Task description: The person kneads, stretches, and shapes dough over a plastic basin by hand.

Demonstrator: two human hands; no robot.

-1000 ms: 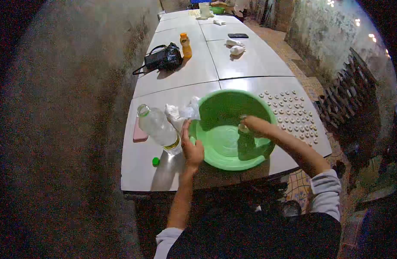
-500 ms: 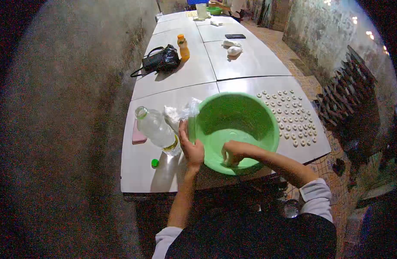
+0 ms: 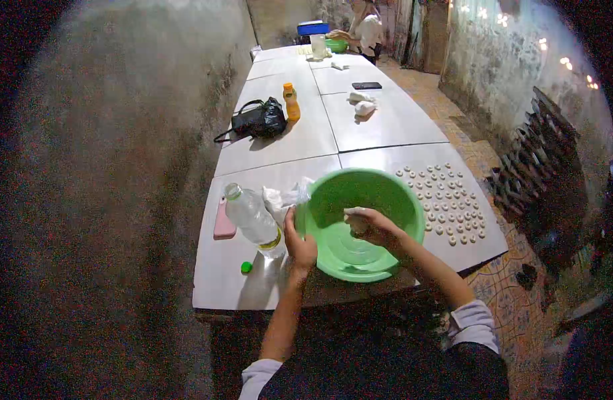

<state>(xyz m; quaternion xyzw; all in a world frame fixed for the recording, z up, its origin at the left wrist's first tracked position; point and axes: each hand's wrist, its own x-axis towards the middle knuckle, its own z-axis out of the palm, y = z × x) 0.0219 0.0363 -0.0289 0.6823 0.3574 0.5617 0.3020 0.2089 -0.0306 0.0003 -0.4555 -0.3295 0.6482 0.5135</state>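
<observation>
A large green plastic basin (image 3: 413, 193) stands at the near end of the table, with some whitish residue on its bottom. Against the basin's left side rests my left hand (image 3: 301, 248), gripping the rim with its fingers along the outside. My right hand (image 3: 373, 228) is over the basin's interior, fingers curled together with white on the fingertips; whatever they hold, if anything, is hidden. Left of the basin are an uncapped clear bottle (image 3: 253, 217) with a yellow label, a green cap (image 3: 246, 267) and a plastic bag of white material (image 3: 280, 200).
Rows of small white ring-shaped pieces (image 3: 446, 200) lie right of the basin. A pink phone (image 3: 224, 221) is at the left edge. Farther along are a black bag (image 3: 256, 120), an orange bottle (image 3: 291, 103), white bags (image 3: 364, 107) and a dark phone (image 3: 366, 86). Another person (image 3: 368, 30) works at the far end.
My right hand has risen from the basin's bottom toward its middle, fingers still curled. My left hand stays at the rim. The view has tilted up, showing more of the far end.
</observation>
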